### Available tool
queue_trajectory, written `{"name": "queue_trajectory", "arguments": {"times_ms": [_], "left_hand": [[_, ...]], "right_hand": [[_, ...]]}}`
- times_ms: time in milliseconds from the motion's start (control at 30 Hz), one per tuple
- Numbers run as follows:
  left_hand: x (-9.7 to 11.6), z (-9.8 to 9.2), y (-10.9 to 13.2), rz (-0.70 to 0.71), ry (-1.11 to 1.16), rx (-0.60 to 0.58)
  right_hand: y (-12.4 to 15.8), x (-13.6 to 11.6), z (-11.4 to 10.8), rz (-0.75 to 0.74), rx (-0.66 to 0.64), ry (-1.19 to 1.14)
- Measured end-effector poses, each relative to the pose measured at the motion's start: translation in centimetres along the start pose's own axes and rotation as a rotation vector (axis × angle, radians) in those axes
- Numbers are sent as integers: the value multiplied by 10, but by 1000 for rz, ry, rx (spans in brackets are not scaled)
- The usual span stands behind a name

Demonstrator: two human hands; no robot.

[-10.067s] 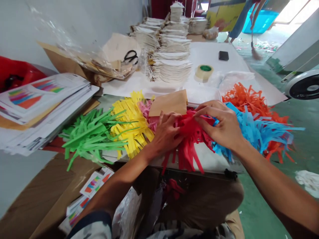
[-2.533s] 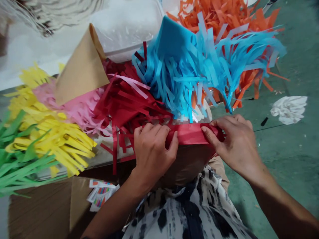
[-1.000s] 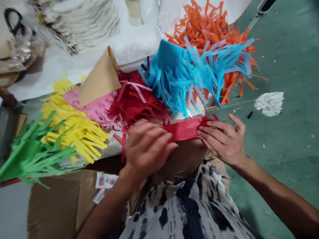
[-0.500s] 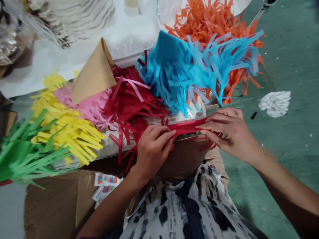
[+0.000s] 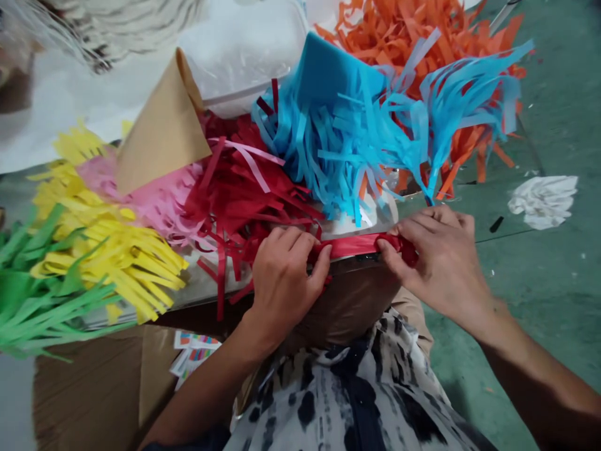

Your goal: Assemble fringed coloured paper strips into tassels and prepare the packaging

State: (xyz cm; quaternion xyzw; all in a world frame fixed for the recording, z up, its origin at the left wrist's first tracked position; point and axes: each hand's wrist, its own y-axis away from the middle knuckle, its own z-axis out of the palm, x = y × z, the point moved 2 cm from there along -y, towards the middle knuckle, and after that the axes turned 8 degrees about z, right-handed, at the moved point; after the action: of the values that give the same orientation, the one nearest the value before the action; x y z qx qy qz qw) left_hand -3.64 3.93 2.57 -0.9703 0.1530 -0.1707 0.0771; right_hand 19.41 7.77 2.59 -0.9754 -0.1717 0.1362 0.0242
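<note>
My left hand [image 5: 286, 282] and my right hand [image 5: 436, 263] both pinch a red paper strip [image 5: 361, 245] stretched between them. Its right end bunches under my right fingers. Above the strip lies a heap of red paper fringe [image 5: 239, 200]. Blue fringe [image 5: 338, 131] rises behind it, with orange fringe [image 5: 422, 56] beyond. To the left lie pink fringe [image 5: 150, 207], yellow fringe [image 5: 107, 250] and green fringe [image 5: 42, 288]. A folded kraft paper piece [image 5: 162, 138] stands up over the pink.
A clear plastic bag [image 5: 239, 62] and a white table surface [image 5: 61, 106] lie at the back. Cardboard [image 5: 89, 388] with printed sheets [image 5: 195, 357] sits below left. Crumpled white paper [image 5: 542, 202] lies on the green floor [image 5: 554, 294] at right. My patterned shirt [image 5: 342, 401] fills the bottom.
My view has tilted slightly, shifting the fringes. My left fingers have curled over the strip, and its right end now bunches tighter in my right hand.
</note>
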Motion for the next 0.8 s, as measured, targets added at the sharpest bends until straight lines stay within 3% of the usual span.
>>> {"name": "queue_trajectory", "arguments": {"times_ms": [333,467,567,667,800], "left_hand": [[-1,4,-1,32,-49,30],[2,4,-2,65,-132,14],[6,4,-3,88,-190,-1],[7,3,-4,103,-219,-10],[-5,-4,-2,118,-257,5]], "right_hand": [[1,2,5,45,54,1],[17,17,-3,187,253,31],[31,10,-3,20,350,13],[40,-8,7,-257,242,-4],[43,-12,19,-248,174,-28]]}}
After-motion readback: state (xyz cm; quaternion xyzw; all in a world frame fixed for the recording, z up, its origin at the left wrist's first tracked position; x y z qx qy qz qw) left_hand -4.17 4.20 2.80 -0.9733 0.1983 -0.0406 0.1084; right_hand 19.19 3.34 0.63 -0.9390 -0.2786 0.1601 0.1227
